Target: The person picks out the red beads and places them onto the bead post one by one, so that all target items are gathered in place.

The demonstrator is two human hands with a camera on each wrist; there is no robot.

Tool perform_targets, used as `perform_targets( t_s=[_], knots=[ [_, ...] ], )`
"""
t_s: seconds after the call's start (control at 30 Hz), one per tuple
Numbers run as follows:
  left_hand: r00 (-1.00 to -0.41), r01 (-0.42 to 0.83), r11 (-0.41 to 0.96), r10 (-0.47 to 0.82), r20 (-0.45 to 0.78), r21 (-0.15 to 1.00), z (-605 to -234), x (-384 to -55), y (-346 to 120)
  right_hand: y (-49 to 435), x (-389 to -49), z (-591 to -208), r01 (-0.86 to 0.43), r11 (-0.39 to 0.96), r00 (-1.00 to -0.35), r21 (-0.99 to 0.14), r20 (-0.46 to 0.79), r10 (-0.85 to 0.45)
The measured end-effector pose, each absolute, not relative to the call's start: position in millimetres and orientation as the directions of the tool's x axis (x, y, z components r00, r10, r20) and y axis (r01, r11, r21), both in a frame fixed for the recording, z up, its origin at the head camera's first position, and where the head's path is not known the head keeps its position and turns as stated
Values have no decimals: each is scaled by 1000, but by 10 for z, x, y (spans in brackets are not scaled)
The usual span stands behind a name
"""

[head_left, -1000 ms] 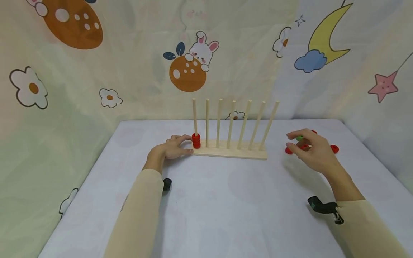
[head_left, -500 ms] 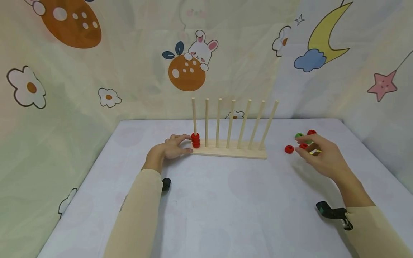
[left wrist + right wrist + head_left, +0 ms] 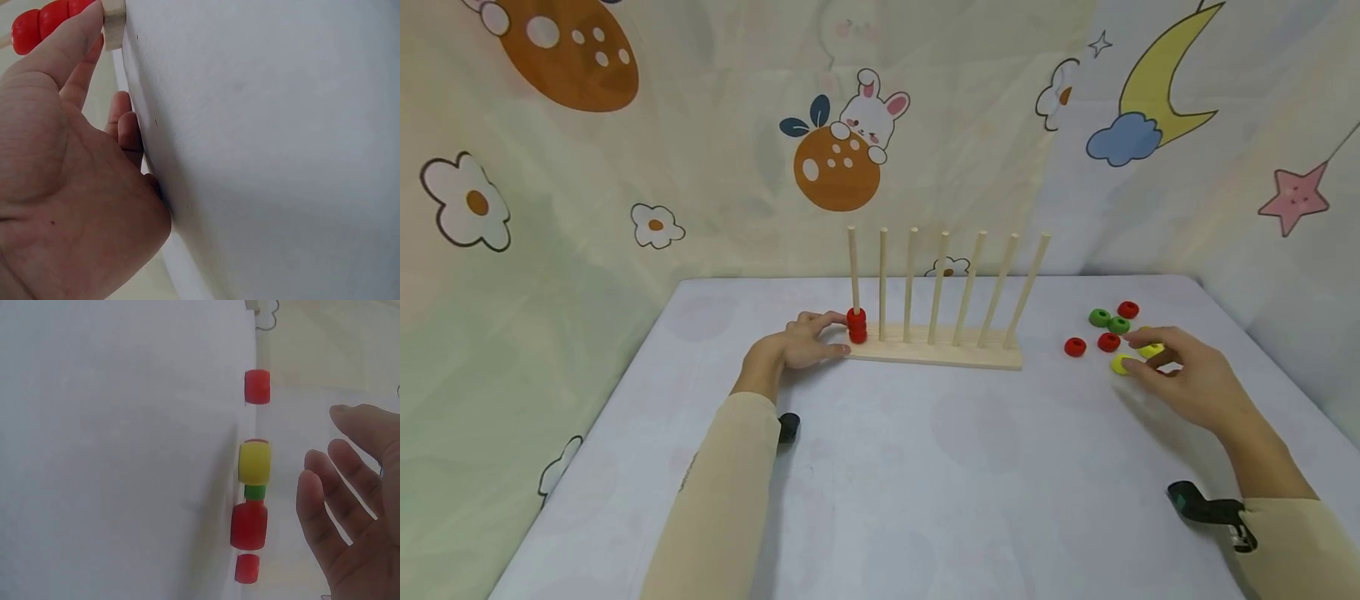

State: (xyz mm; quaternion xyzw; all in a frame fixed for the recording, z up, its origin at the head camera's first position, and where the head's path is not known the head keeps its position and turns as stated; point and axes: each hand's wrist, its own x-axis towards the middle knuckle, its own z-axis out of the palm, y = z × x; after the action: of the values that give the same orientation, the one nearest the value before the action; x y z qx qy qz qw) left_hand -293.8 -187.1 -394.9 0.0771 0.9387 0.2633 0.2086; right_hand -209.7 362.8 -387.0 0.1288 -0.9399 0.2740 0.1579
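Observation:
A wooden peg stand (image 3: pixel 936 355) with a row of upright pegs stands at the back of the table. Red beads (image 3: pixel 857 326) are stacked on its leftmost peg. My left hand (image 3: pixel 805 340) pinches the left end of the stand's base, thumb at the front corner; in the left wrist view the thumb tip sits against the base's wood (image 3: pixel 115 28). Fingers loosely bent and apart, my right hand (image 3: pixel 1198 375) hovers over the loose beads at the right, holding nothing. Nearest its fingertips are a yellow bead (image 3: pixel 1121 364) and another yellow bead (image 3: pixel 1152 350), partly covered.
Behind and left of the right hand lie two green beads (image 3: pixel 1100 317) and red beads (image 3: pixel 1075 347). White cloth (image 3: pixel 925 483) covers the table. A printed fabric backdrop (image 3: pixel 722 150) rises behind its far edge. A black wrist camera (image 3: pixel 1206 508) juts from the right sleeve.
My right hand has moved right and back toward me, uncovering the green, red and yellow beads. The left hand stays at the stand's end.

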Motion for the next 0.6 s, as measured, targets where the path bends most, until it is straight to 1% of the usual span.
perform_targets(
  t_s=[0.17, 0.33, 0.6],
  knots=[
    [-900, 37, 847, 259, -351, 531, -3927, -2936, -1855, 3709, -2084, -3874, -276, 841, -937, -465, 324, -129],
    [-900, 38, 847, 259, -350, 530, -3927, -2946, -1856, 3751, -2085, -3875, -154, 873, -977, -463, 202, -66],
    [-898, 44, 846, 267, -351, 532, -3943, -2946, -1870, 3858, -2122, -3859, -34, 898, -999, -439, 39, -19]
  ],
)
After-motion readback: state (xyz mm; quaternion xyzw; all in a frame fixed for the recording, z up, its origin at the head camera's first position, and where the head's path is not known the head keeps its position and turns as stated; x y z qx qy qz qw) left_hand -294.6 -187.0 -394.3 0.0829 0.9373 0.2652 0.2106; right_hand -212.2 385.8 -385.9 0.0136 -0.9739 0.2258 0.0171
